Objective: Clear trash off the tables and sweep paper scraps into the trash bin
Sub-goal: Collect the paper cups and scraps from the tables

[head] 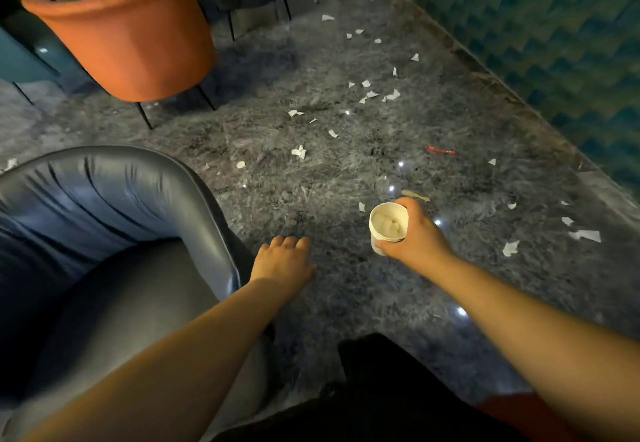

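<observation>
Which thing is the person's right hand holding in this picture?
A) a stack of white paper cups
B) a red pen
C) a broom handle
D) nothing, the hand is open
A: the right hand has its fingers and thumb curled round the stack of white paper cups, held above the floor with its open mouth toward the camera.

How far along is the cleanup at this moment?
Early. In hand: the right hand grips stacked paper cups holding crumpled paper; the left hand is empty. Left: paper scraps and a red scrap litter the floor. No trash bin or table surface shows.
</observation>
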`<action>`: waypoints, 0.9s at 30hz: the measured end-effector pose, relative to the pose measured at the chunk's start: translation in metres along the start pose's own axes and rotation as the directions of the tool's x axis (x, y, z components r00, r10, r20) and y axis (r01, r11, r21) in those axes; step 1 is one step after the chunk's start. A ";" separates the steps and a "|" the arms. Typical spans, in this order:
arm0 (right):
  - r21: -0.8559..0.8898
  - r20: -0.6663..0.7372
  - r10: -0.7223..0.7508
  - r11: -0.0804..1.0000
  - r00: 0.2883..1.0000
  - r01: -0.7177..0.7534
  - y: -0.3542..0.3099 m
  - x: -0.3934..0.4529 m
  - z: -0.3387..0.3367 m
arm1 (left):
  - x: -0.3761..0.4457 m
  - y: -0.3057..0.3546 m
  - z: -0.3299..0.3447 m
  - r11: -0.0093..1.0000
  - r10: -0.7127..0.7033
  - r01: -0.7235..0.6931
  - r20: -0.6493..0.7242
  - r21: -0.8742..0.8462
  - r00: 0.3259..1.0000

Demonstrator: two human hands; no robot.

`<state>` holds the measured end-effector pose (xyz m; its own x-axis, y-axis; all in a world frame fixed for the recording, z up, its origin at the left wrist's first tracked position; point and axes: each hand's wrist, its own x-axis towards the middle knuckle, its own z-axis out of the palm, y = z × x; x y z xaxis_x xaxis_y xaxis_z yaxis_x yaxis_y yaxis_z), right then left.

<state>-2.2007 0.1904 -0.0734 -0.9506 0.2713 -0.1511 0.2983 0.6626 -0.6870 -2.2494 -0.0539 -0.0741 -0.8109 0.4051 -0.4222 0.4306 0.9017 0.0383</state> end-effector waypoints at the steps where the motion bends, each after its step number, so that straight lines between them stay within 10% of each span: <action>1: -0.002 0.001 0.000 1.000 1.000 0.000 -0.001 0.016 -0.001 | 0.013 -0.003 -0.006 1.000 -0.008 0.008 0.000 -0.009 1.000; 27: 0.015 0.060 -0.128 0.992 0.990 0.127 -0.047 0.491 -0.073 | 0.410 -0.086 -0.206 0.975 -0.223 0.223 -0.013 -0.011 0.975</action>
<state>-2.6748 0.3436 -0.0635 -0.9843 0.1421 -0.1043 0.1737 0.6810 -0.7114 -2.7007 0.0659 -0.0639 -0.8915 0.1956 -0.4085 0.2345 0.9710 -0.0468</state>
